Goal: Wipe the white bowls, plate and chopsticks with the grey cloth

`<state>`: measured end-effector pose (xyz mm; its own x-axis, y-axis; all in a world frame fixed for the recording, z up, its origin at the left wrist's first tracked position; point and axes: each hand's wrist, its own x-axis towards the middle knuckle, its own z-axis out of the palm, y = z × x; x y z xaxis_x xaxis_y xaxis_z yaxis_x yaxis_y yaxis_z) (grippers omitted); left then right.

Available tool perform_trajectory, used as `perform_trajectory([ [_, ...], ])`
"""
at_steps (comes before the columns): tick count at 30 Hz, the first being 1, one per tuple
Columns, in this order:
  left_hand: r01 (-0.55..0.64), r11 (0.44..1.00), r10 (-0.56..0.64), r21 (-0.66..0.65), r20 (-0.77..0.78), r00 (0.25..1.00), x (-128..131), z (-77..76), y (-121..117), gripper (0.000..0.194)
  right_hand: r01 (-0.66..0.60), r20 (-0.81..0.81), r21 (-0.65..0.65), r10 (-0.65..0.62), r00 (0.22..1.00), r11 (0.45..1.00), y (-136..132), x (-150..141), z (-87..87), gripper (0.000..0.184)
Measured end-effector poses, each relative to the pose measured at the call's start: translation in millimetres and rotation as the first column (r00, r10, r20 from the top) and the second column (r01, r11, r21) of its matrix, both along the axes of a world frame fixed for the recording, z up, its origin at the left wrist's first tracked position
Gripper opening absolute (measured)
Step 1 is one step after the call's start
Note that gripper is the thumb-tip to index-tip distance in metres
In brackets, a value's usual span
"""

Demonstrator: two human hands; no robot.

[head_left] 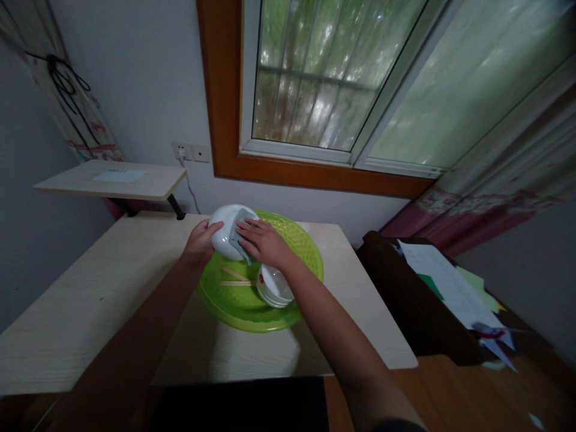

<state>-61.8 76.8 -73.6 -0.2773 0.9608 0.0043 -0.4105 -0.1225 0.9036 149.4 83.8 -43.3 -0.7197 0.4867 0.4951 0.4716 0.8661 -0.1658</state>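
A large white bowl is held tilted above the tray, its rounded outside facing up toward me. My left hand grips it at the left, thumb on the outer surface. Against the bowl's right side my right hand presses a grey cloth, fingers closed over it. Below them lies a round green plastic tray with a patterned surface. On it stand stacked small white bowls, partly hidden by my right forearm. Wooden chopsticks rest beside the stack, to its left.
The tray sits on a pale wooden table. A raised shelf with a paper label stands at the back left. Behind are a wall socket with a cable and a window. At the right, papers lie on dark furniture.
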Motion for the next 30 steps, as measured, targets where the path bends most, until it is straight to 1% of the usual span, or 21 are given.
perform_trajectory([
  [4, 0.006, 1.000, -0.006, -0.005, 0.011, 1.000, 0.0, -1.2, 0.8, 0.043, -0.046, 0.018, 0.012, 0.046, 0.999, 0.999, -4.3, -0.8, 3.3, 0.040],
  [8, 0.079, 0.997, -0.079, -0.019, -0.004, 0.997, 2.9, 1.6, -1.0, 0.044, -0.060, 0.046, 0.013, 0.059, 0.997, 0.998, -7.3, -3.4, 4.6, 0.044],
  [11, 0.099, 0.995, -0.099, -0.012, -0.019, 0.995, 5.0, 4.3, -3.1, 0.043, 0.013, 0.047, 0.018, -0.014, 0.999, 1.000, -3.3, -3.4, 0.6, 0.048],
  [16, 0.044, 0.999, -0.044, 0.004, -0.004, 0.999, 3.8, 5.2, -3.9, 0.045, 0.230, 0.006, 0.008, -0.230, 0.973, 0.973, 9.5, 2.4, -6.9, 0.046],
  [19, 0.003, 1.000, -0.003, 0.000, 0.019, 1.000, 1.7, 4.7, -3.0, 0.044, 0.268, 0.006, -0.001, -0.268, 0.964, 0.964, 12.1, 5.1, -6.0, 0.041],
  [24, -0.031, 1.000, 0.031, -0.003, 0.049, 0.998, 0.2, 4.6, -2.2, 0.043, 0.261, 0.018, -0.002, -0.261, 0.965, 0.965, 7.4, 5.5, -1.8, 0.044],
  [26, -0.025, 1.000, 0.025, -0.003, 0.053, 0.998, 0.6, 5.3, -2.5, 0.043, 0.219, 0.021, 0.000, -0.219, 0.975, 0.976, 6.3, 5.8, -2.4, 0.042],
  [30, 0.001, 1.000, -0.001, -0.011, 0.054, 0.999, 1.7, 7.1, -3.5, 0.045, 0.089, 0.000, 0.003, -0.089, 0.996, 0.996, 6.9, 5.0, -5.7, 0.038],
])
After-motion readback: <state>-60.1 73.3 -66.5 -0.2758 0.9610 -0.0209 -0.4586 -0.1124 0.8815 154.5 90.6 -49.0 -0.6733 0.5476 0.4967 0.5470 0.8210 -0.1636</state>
